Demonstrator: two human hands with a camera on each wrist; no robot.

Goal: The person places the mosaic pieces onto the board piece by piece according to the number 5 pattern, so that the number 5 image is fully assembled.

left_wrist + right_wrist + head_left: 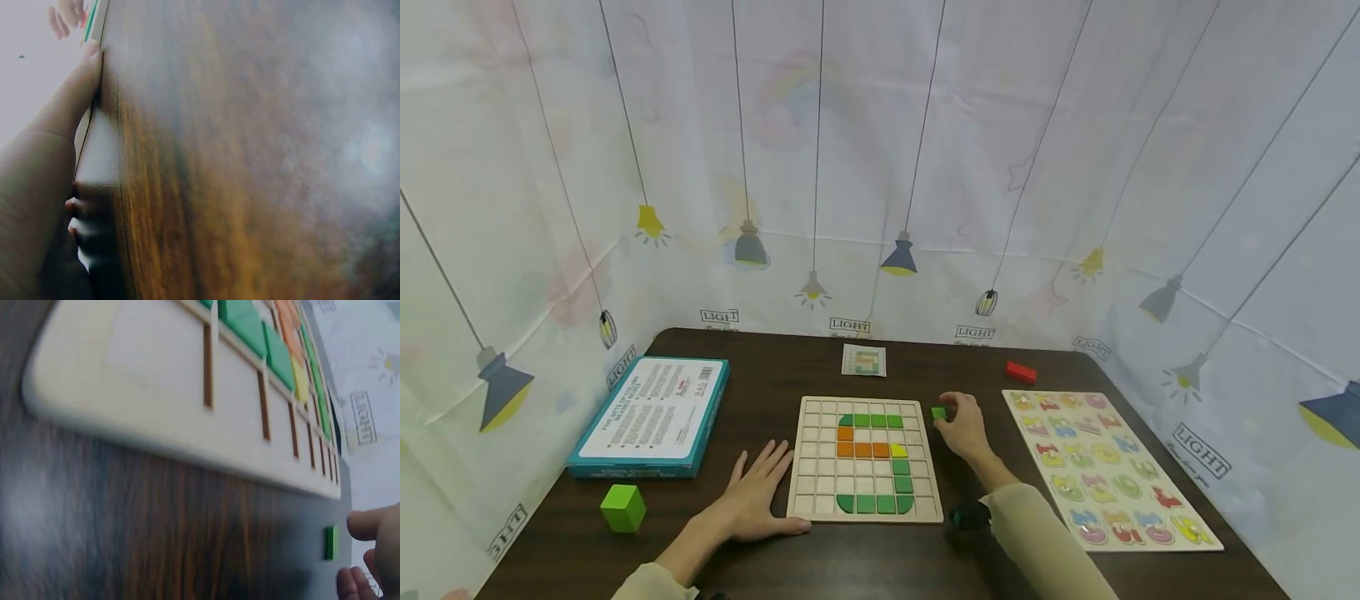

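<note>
A wooden grid board point(807, 462) lies on the dark table, with green tiles point(886, 505), several orange tiles point(846, 434) and one yellow tile point(898, 450) in its cells. My left hand point(754, 493) rests spread at the board's left side, the thumb along its lower left corner. Right of the board, my right hand point(962, 425) is by a loose green tile point(938, 412). In the right wrist view that green tile point(331, 542) stands just beyond the thumb and fingertips, which are apart from each other and appear not to hold it.
A pattern card point(863, 361) lies behind the board. To the left are a blue box point(647, 408) and a green cube point(622, 508). At right lie a red block point(1021, 372) and a sheet of colourful animal pictures point(1105, 475). Printed curtains point(880, 167) surround the table.
</note>
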